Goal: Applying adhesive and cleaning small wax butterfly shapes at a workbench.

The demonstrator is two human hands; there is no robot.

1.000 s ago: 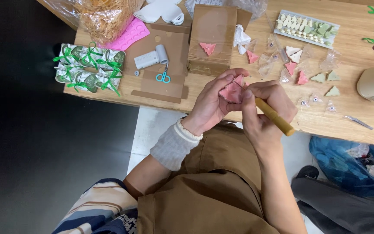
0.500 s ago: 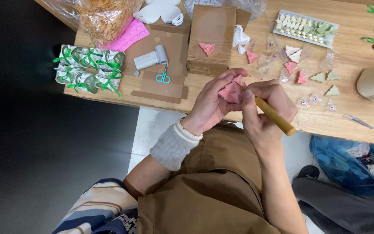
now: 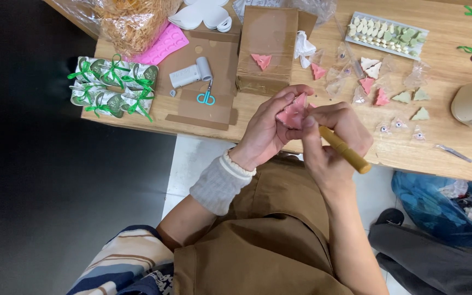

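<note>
Slips are the worry: the left hand (image 3: pixel 266 131) pinches the little pink tree shape (image 3: pixel 291 114) up over the counter (image 3: pixel 411 147) edge while the right hand (image 3: pixel 331 136) grips a yellow tool (image 3: pixel 345 150) against it, so a hard push might chip or drop it.

Small teal-handled scissors (image 3: pixel 206 97) are laid on flattened cardboard (image 3: pixel 203 82), a pink mould (image 3: pixel 162 46) at their eleven o'clock. Green-ribboned packets (image 3: pixel 113 84) are grouped at nine o'clock. A tray of small pieces (image 3: pixel 386 34) is seen at two o'clock.

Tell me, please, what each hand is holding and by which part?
Left hand pinches the pink tree-shaped piece by its edges; right hand holds the yellow-handled tool near its working end.
</note>
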